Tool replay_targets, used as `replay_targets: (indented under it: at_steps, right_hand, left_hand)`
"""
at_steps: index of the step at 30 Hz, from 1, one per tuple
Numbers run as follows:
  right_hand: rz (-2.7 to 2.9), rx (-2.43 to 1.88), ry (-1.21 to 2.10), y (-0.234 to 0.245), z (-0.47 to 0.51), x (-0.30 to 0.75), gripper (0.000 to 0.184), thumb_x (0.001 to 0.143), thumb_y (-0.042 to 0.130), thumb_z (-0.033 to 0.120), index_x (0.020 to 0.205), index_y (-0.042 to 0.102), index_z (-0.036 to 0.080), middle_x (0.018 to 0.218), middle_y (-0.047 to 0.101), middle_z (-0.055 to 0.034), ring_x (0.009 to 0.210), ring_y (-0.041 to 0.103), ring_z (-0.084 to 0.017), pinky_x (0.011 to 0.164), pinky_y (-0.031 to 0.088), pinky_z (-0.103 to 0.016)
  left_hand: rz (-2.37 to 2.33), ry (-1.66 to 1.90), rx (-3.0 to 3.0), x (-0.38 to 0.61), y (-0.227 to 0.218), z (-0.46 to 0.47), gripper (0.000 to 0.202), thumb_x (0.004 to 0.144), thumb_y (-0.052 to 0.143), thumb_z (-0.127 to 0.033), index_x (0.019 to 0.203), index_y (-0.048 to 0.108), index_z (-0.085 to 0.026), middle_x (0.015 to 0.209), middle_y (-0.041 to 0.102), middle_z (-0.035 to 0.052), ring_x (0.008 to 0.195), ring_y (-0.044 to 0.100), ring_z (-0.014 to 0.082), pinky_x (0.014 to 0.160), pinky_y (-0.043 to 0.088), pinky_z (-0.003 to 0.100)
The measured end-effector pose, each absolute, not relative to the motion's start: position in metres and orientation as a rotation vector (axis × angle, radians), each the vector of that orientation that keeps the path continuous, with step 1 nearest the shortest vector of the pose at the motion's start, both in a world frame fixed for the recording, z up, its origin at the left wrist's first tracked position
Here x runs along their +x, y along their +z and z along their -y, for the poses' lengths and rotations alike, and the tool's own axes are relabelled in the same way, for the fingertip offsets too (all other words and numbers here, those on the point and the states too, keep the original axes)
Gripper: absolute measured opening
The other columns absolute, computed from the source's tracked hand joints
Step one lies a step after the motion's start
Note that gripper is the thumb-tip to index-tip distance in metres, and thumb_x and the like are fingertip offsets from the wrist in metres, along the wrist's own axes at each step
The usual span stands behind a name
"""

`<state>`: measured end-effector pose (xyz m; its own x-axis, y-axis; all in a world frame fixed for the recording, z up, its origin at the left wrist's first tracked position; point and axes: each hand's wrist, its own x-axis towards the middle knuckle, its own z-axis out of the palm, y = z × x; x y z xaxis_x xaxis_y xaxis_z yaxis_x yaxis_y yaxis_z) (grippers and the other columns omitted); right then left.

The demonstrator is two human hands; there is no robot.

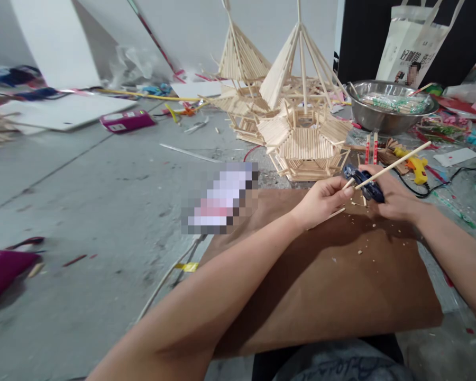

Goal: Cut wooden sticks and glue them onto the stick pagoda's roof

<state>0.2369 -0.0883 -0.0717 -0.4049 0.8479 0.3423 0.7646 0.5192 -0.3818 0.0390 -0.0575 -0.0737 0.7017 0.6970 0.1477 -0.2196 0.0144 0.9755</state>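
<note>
My left hand (323, 200) is closed, pinching thin wooden sticks between thumb and fingers. One long wooden stick (396, 164) slants up to the right from these fingertips, crossing in front of the tool in my other hand. Dark blue pliers (364, 183) sit in my right hand (399, 194), which is wrapped round the handles, with the jaws close to the left fingertips. Whether the jaws touch a stick, I cannot tell. Just beyond both hands stands a pavilion model (307, 143) built of wooden sticks, with a partly covered pointed roof.
Brown paper (341, 296) with wood crumbs lies under my hands. A blurred-out phone (222, 196) with a cable is to the left. A yellow glue gun (414, 165) and a steel bowl (375, 119) stand to the right. Behind is a second stick model (241, 58).
</note>
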Motion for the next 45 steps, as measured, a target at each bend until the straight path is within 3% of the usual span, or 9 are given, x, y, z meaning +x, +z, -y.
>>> replay_targets:
  at_steps: [6, 11, 14, 19, 24, 29, 33, 39, 45]
  right_hand:
    - [2.318, -1.321, 0.101, -0.073, 0.082, 0.244, 0.063, 0.065, 0.053, 0.021, 0.125, 0.035, 0.019, 0.122, 0.048, -0.0125, 0.113, 0.045, -0.028, 0.095, 0.037, -0.046]
    - [2.236, -1.663, -0.16, -0.08, 0.069, 0.261, 0.058, 0.062, 0.052, 0.02, 0.119, 0.043, 0.012, 0.115, 0.054, -0.0177, 0.104, 0.05, -0.032, 0.088, 0.039, -0.047]
    - [2.124, -1.867, -0.325, -0.092, 0.061, 0.275, 0.05, 0.069, 0.053, 0.035, 0.112, 0.048, 0.01, 0.105, 0.057, -0.0203, 0.096, 0.053, -0.035, 0.081, 0.039, -0.052]
    - [1.997, -1.962, -0.516, -0.101, 0.057, 0.287, 0.062, 0.072, 0.046, 0.062, 0.11, 0.051, 0.013, 0.102, 0.059, -0.0192, 0.091, 0.053, -0.035, 0.08, 0.032, -0.059]
    - [1.808, -1.682, -0.625, -0.079, 0.073, 0.274, 0.031, 0.083, 0.039, 0.043, 0.085, 0.059, 0.02, 0.082, 0.061, -0.0108, 0.088, 0.054, -0.028, 0.079, 0.037, -0.046]
    - [2.053, -1.405, -0.604, -0.069, 0.091, 0.244, 0.024, 0.083, 0.045, 0.035, 0.102, 0.058, 0.028, 0.109, 0.058, -0.0054, 0.112, 0.044, -0.028, 0.096, 0.024, -0.049]
    - [2.293, -1.266, -0.592, -0.073, 0.091, 0.229, 0.024, 0.086, 0.043, 0.03, 0.104, 0.058, 0.03, 0.104, 0.061, -0.0012, 0.109, 0.047, -0.022, 0.101, 0.017, -0.047]
    - [2.334, -1.22, -0.535, -0.074, 0.086, 0.229, 0.021, 0.087, 0.043, 0.029, 0.094, 0.062, 0.024, 0.081, 0.062, -0.0033, 0.081, 0.051, -0.018, 0.083, 0.033, -0.037]
    - [2.354, -1.237, -0.627, -0.072, 0.088, 0.226, 0.027, 0.088, 0.039, 0.032, 0.085, 0.063, 0.021, 0.078, 0.061, -0.0045, 0.076, 0.048, -0.018, 0.074, 0.032, -0.035]
  left_hand:
    - [-0.335, 0.567, 1.192, 0.035, -0.069, 0.057, 0.031, 0.068, 0.064, -0.041, 0.067, 0.046, -0.016, 0.045, 0.028, -0.0098, 0.037, 0.018, 0.0005, 0.036, 0.01, 0.016]
    - [-0.426, 0.569, 1.225, 0.033, -0.067, 0.055, 0.023, 0.076, 0.056, -0.035, 0.067, 0.048, -0.015, 0.044, 0.026, -0.0093, 0.037, 0.02, 0.0016, 0.037, 0.012, 0.017]
    - [-0.597, 0.63, 1.351, 0.036, -0.07, 0.055, 0.022, 0.081, 0.049, -0.032, 0.066, 0.047, -0.015, 0.044, 0.028, -0.0086, 0.038, 0.023, 0.0024, 0.039, 0.015, 0.018]
    - [-0.89, 0.704, 1.71, 0.039, -0.073, 0.052, 0.023, 0.082, 0.045, -0.028, 0.063, 0.047, -0.015, 0.044, 0.032, -0.0073, 0.041, 0.027, 0.0046, 0.045, 0.021, 0.021]
    - [-1.017, 0.687, 1.87, 0.038, -0.073, 0.049, 0.025, 0.081, 0.043, -0.028, 0.061, 0.049, -0.015, 0.046, 0.033, -0.0063, 0.046, 0.03, 0.0068, 0.049, 0.024, 0.022]
    - [-1.036, 0.634, 1.873, 0.04, -0.073, 0.052, 0.026, 0.082, 0.043, -0.031, 0.062, 0.049, -0.015, 0.048, 0.036, -0.0056, 0.048, 0.032, 0.0074, 0.05, 0.025, 0.022]
    - [-1.028, 0.584, 1.916, 0.042, -0.072, 0.056, 0.028, 0.082, 0.043, -0.03, 0.06, 0.049, -0.015, 0.048, 0.037, -0.0053, 0.048, 0.033, 0.0073, 0.051, 0.026, 0.022]
    - [-1.018, 0.579, 1.962, 0.042, -0.072, 0.056, 0.028, 0.082, 0.043, -0.03, 0.06, 0.05, -0.015, 0.048, 0.037, -0.0053, 0.048, 0.032, 0.0073, 0.05, 0.025, 0.022]
    - [-1.01, 0.586, 1.952, 0.042, -0.073, 0.057, 0.028, 0.082, 0.043, -0.031, 0.06, 0.048, -0.015, 0.049, 0.036, -0.0054, 0.049, 0.032, 0.0075, 0.05, 0.025, 0.022]
